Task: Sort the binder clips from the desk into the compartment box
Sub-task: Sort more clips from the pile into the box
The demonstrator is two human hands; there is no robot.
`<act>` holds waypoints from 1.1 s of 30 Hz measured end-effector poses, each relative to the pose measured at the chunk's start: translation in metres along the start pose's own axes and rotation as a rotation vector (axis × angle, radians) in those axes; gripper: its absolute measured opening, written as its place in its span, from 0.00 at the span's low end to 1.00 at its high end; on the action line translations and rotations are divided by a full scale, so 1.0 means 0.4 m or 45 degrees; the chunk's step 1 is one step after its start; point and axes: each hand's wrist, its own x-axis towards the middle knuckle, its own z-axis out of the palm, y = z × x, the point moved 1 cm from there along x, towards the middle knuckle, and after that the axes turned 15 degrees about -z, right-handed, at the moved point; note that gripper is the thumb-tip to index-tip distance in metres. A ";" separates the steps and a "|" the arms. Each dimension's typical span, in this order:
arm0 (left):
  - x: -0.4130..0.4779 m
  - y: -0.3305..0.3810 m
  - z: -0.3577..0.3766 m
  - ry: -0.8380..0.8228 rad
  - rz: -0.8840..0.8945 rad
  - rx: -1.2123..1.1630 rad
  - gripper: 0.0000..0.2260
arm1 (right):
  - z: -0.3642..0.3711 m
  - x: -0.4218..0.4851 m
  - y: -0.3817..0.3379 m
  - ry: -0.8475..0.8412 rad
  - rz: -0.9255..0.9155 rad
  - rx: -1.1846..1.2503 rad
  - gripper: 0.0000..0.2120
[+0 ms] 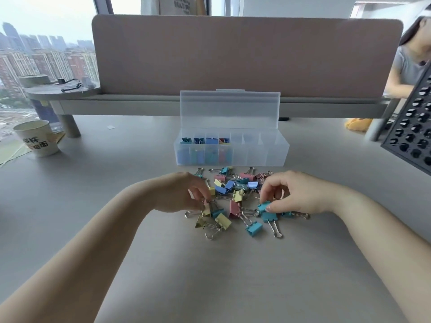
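Observation:
A pile of binder clips (235, 194) in teal, blue, pink and yellow lies on the grey desk in front of the clear compartment box (275, 155). The box stands open with its lid up; its left compartments hold several clips, its right ones look empty. My left hand (184, 192) rests on the pile's left side, fingertips pinching a yellow clip (206, 212). My right hand (289, 192) is on the right side, thumb and forefinger closed on a teal clip (263, 207).
A paper cup (37, 138) stands at the far left near the desk edge. A pink divider panel (233, 54) on a raised shelf runs behind the box. A black perforated rack (415, 134) leans in at the right. Another person sits beyond the divider at the right.

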 end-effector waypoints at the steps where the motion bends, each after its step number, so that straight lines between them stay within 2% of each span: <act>1: 0.001 0.001 0.000 0.009 -0.002 -0.014 0.08 | -0.006 -0.004 0.001 -0.029 0.004 0.018 0.05; 4: 0.005 0.005 0.000 0.062 -0.008 -0.048 0.07 | -0.016 -0.008 0.004 -0.024 0.003 0.066 0.03; 11: 0.013 0.010 0.009 0.078 0.001 -0.089 0.05 | -0.019 0.014 0.043 0.401 0.043 0.067 0.01; 16: 0.020 0.011 0.017 0.142 -0.013 -0.156 0.08 | -0.013 0.016 0.059 0.447 0.057 0.067 0.01; 19: 0.023 0.014 0.020 0.198 -0.024 -0.175 0.08 | -0.014 0.017 0.075 0.455 0.081 -0.026 0.05; 22: 0.027 0.021 0.020 0.368 -0.001 -0.240 0.05 | -0.002 0.021 0.081 0.410 0.089 -0.101 0.09; 25: 0.028 0.042 0.019 0.427 0.005 -0.404 0.06 | -0.007 0.014 0.077 0.377 0.093 -0.032 0.05; 29: 0.029 0.077 0.029 0.338 0.026 -0.481 0.08 | -0.048 -0.011 0.050 0.044 0.065 0.165 0.06; 31: 0.035 0.092 0.037 0.368 0.053 -0.419 0.09 | -0.049 -0.012 0.038 -0.108 0.066 0.110 0.05; 33: 0.044 0.102 0.045 0.396 0.061 -0.385 0.11 | -0.039 -0.006 0.035 -0.162 0.085 0.040 0.07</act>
